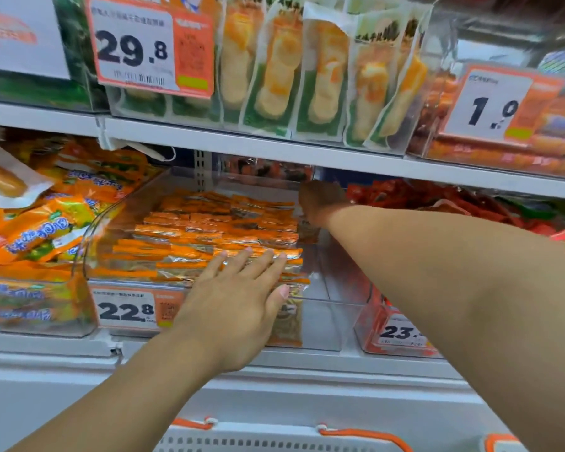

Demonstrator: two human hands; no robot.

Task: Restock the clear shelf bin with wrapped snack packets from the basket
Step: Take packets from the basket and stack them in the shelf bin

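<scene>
Two hands reach into the clear bin (320,308): left hand (238,308) flat, fingers straight, on the packets (209,230); right hand (320,203) deep inside, grip hidden.

Bin (323,308): clear, hard, glossy plastic with reflections on its walls. Packets (209,236) inside: shiny crinkled film, orange print with see-through panels. Shelf edge (274,148): smooth, painted white, matt; it looks like metal. Price tags (124,309): printed paper or card, behind a glossy cover. Basket (274,442): white matt plastic, perforated, with orange handles. Upper pouches (274,76): matt white with clear windows.
</scene>
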